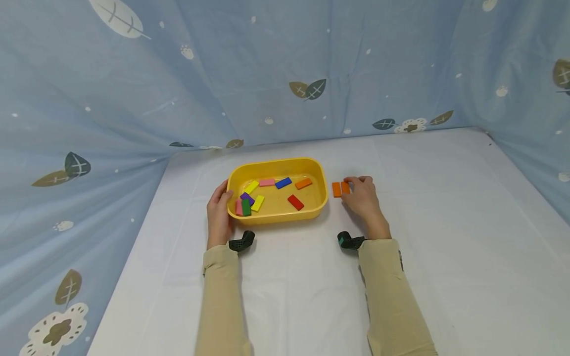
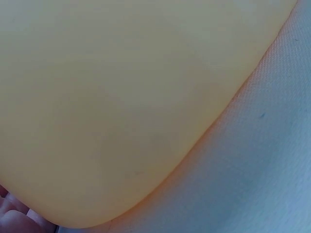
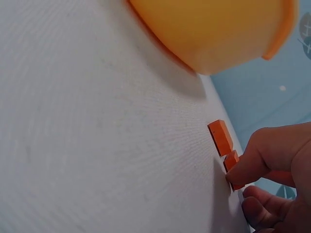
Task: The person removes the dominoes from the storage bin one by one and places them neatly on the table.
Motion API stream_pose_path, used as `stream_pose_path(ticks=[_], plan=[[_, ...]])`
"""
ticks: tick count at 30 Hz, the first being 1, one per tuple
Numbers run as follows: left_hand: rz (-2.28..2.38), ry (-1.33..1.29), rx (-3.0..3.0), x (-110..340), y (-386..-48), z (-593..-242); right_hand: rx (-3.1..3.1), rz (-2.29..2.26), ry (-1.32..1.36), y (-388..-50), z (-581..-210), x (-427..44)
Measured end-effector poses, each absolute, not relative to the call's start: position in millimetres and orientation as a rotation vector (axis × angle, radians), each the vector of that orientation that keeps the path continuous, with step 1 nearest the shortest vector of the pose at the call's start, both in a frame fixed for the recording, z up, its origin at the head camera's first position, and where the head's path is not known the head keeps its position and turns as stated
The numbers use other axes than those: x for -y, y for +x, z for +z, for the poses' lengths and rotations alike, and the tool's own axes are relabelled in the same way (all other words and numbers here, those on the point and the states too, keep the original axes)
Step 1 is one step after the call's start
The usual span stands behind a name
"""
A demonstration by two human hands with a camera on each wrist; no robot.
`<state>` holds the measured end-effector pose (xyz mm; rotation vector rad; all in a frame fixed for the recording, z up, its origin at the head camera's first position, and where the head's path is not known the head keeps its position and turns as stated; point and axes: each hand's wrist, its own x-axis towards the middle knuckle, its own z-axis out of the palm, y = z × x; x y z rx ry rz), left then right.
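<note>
A yellow plastic tub [image 1: 276, 216] stands on the white cloth, with several small flat blocks in it. My left hand [image 1: 218, 212] holds the tub's left end, thumb at the rim and fingers along the outside. In the left wrist view the tub's wall [image 2: 121, 111] fills most of the picture, a few fingertips [image 2: 19, 218] showing at the lower left. Right of the tub, my right hand [image 1: 364, 200] pinches an orange block [image 3: 232, 162] between thumb and finger, low at the cloth. A second orange block [image 1: 336, 190] lies just left of it, almost touching.
Inside the tub, a red block [image 1: 296, 202], an orange block [image 1: 304, 183] and a blue block [image 1: 283, 183] lie apart. Yellow, pink, purple and green blocks [image 1: 246, 207] crowd its left side. A blue patterned curtain [image 1: 267, 64] hangs behind the white-covered table [image 1: 303, 296].
</note>
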<state>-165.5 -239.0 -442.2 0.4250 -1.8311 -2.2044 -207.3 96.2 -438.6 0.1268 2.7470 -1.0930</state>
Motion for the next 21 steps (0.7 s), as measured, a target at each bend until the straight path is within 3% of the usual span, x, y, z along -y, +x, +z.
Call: stream_pose_path(ticks=[13, 21], plan=[[-2.208, 0.421, 1.828, 239.4, -166.2, -442.3, -2.754, -1.183, 0.16, -207.9, -435.3, -95.4], [-2.192, 0.446, 1.851, 239.3, -166.1, -442.0, -2.838, -1.469, 0.168, -208.3, -431.1, -90.2]])
